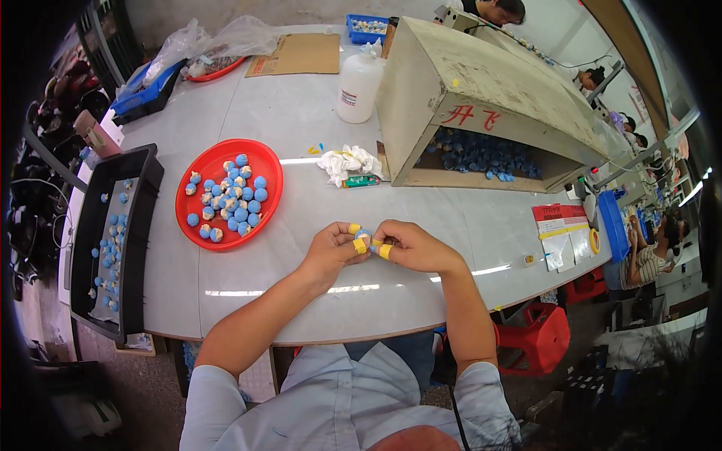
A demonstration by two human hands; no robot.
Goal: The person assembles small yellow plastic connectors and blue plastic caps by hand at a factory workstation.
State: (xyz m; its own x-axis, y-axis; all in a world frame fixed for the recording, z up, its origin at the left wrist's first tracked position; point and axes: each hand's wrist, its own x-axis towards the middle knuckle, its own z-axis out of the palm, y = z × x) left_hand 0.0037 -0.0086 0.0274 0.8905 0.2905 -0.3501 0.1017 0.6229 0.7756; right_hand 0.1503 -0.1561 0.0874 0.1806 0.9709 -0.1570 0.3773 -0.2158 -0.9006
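Observation:
Both my hands meet above the grey table, with yellow tape wrapped round several fingertips. Pinched between them is a small blue-and-white ball (364,234), mostly covered by the fingers. My left hand (336,245) is closed on its left side, and my right hand (412,246) grips it from the right. To the left, a round red tray (274,167) carries many similar balls, blue with cream-coloured parts. Ahead of my hands lie a crumpled white cloth or tissue (350,161) and a small green packet or tube (361,181).
A large beige box (481,90) with an open front full of blue pieces stands ahead right, beside a white plastic bottle (359,86). On the left edge sits a long black tray (152,177) with more balls. Cardboard (304,54) lies at the back; a red stool (538,334) stands right.

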